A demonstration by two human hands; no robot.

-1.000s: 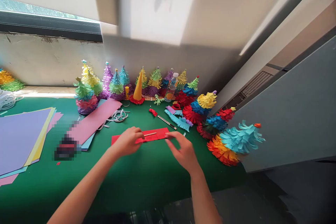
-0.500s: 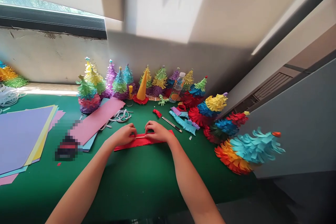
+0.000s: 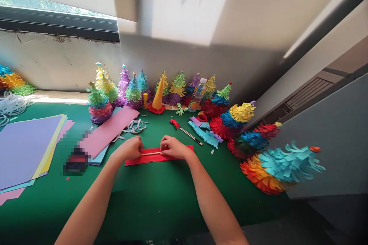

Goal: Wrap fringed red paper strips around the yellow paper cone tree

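A long red paper strip [image 3: 156,159] lies across the green table in front of me. Over its middle runs a thin pale stick [image 3: 151,154], roughly parallel to the strip's long edges. My left hand [image 3: 131,149] is closed at the stick's left end, fingertips curled down near the strip's left part. My right hand [image 3: 173,147] pinches the right end, its fingers resting on the red paper. Both ends of the stick are hidden by fingers. A utility knife [image 3: 191,136] lies beyond my right hand, beside a small crumpled red paper piece [image 3: 174,123].
Several fringed paper trees [image 3: 177,88] line the wall, curving down the right side to a blue-and-orange one [image 3: 287,164]. A yellow cone [image 3: 158,95] and plastic bottle [image 3: 197,93] stand among them. Coloured sheets [image 3: 25,149], pink paper [image 3: 110,130] and fringed scraps [image 3: 205,134] lie about.
My hands have moved apart along the stick, so more of it and of the red strip shows between them. The camera view has shifted slightly.
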